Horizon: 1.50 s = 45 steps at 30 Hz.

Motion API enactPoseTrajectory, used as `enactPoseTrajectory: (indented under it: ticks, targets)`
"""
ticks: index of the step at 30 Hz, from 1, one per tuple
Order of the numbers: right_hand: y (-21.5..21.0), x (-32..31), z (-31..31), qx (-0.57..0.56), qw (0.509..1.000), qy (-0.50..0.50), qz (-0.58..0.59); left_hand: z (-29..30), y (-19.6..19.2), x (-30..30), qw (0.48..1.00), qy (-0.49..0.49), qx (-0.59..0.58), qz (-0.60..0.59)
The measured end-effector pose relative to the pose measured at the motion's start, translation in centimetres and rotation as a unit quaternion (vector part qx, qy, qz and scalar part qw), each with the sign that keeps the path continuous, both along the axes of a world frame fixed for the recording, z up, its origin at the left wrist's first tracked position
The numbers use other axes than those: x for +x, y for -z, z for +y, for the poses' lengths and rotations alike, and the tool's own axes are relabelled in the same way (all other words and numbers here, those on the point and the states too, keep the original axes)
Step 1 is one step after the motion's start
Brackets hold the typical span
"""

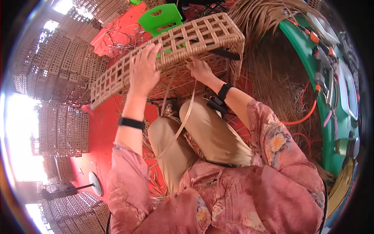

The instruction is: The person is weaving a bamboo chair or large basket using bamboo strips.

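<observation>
A tan basket woven from flat strips (183, 53) is tilted across the space above my knees, its open-lattice side toward me. My left hand (145, 70) lies on that lattice near the middle, fingers stretched out flat along the strips. At the basket's lower rim my right hand (200, 71) is closed, its fingertips pinched and partly hidden under the edge. A long pale weaving strip (187, 117) hangs from beside the right fingers and curves down over my knees. A dark flat bar (225, 54) shows under the basket's right end.
Tall stacks of similar woven pieces (62, 124) line the left side. A green plastic chair (159, 17) stands behind the basket. Loose dried fibres (269, 15) hang at the back right, next to a green table (331, 144) with tools and an orange cord (307, 117). Strip scraps litter the red floor (93, 140).
</observation>
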State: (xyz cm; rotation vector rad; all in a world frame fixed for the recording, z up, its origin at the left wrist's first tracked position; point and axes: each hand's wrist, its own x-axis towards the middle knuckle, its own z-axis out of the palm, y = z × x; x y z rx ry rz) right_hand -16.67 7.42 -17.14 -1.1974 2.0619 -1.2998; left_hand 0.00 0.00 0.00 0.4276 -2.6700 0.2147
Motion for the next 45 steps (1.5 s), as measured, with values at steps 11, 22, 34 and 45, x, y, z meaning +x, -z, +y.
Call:
enactPoseTrajectory:
  ticks: [11,22,34,45]
  targets:
    - [3.8,-4.1,-11.0,-0.014,0.998,0.068,-0.015,-19.5,2.6,-10.4,0.999,-0.022,0.012,-0.034]
    - [8.2,-8.7,-14.7,-0.029,0.992,0.022,-0.118,-23.4,4.3,-14.3,0.998,-0.061,0.005,0.031]
    - [7.7,-9.7,-14.5,-0.031,0.976,0.001,-0.216,-16.1,7.9,-12.5,0.928,0.044,-0.064,0.364]
    - [7.0,-10.7,-14.4,-0.024,0.987,0.004,-0.156,-17.0,22.5,-18.9,0.733,-0.138,0.588,0.314]
